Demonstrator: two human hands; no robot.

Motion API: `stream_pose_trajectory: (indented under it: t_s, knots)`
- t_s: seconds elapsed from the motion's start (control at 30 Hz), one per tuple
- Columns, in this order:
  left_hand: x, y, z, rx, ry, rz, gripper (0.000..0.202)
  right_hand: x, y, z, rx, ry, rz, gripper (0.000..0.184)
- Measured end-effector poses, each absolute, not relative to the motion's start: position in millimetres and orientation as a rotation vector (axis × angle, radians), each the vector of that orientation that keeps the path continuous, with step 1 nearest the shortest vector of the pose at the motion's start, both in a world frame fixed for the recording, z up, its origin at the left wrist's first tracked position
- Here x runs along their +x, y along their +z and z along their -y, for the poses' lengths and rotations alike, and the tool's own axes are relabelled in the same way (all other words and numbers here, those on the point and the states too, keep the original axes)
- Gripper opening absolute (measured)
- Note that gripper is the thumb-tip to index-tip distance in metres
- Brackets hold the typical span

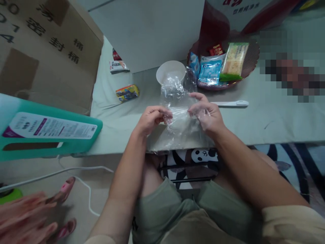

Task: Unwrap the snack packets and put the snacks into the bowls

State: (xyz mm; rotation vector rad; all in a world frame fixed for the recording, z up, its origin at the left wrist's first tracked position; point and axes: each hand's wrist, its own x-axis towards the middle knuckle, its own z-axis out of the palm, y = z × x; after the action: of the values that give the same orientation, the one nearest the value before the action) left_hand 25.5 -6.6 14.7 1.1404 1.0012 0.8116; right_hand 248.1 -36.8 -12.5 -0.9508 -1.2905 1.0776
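Observation:
A clear plastic bag (pixel 180 117) is stretched between my two hands near the table's front edge. My left hand (pixel 154 118) pinches its left side with bent fingers. On the other side my right hand (pixel 205 112) grips the bag, the thin film lying over some of its fingers. Just behind, a white bowl (pixel 171 69) stands on the table, and crumpled clear film covers part of its front. To the right of my right hand lies a white, slim-handled utensil (pixel 233 104); its left end is hidden behind the hand.
A reddish glass dish (pixel 250 64) holds packaged snacks. Small packets (pixel 127 93) lie left of the bowl. A green jug (pixel 93 130) and a cardboard box (pixel 83 78) stand left, a white box (pixel 152 34) behind. Another person's pink sandals (pixel 68 185) show on the floor beside white cables (pixel 90 193).

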Motion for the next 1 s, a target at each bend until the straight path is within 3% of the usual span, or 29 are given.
stream_pose_trajectory:
  t_s: [0.07,0.2,0.27,0.33,0.43,0.5,0.6,0.8,0.9,1.0]
  knots:
    - [25.9,13.0,4.0,1.122,0.832,-1.047,0.02,253.0,-15.9,37.0,-0.965,1.065,1.344,0.009]
    - [26.5,4.2,-3.6,1.123,0.871,-1.263,0.06,260.8,-19.5,36.6,-0.901,1.18,1.395,0.017]
    - [26.1,0.9,-6.6,1.154,0.904,-1.341,0.066,261.8,-16.3,38.0,-0.902,1.194,1.446,0.025]
    - [25.1,0.6,-7.8,1.206,0.953,-1.391,0.062,260.8,-10.6,40.4,-0.986,1.124,1.544,0.04]
    - [22.4,4.2,-7.5,1.324,1.006,-1.412,0.04,258.2,-4.0,42.5,-1.089,0.954,1.664,0.05]
    - [20.7,6.7,-7.3,1.377,1.025,-1.378,0.021,257.3,-4.0,41.0,-1.13,0.848,1.613,0.047]
    - [19.5,10.1,-5.9,1.39,1.041,-1.275,0.026,257.2,-8.9,34.6,-1.202,0.803,1.378,0.032]
    - [25.9,25.6,10.8,1.42,0.973,-1.019,0.057,254.0,-9.8,27.7,-0.998,1.383,1.098,0.088]
    - [30.2,33.7,19.5,1.51,0.969,-1.016,0.064,252.2,-2.8,30.4,-0.942,1.541,1.038,0.082]
    - [31.0,36.3,21.8,1.54,0.978,-1.109,0.073,252.2,1.9,32.4,-1.06,1.515,1.199,0.056]
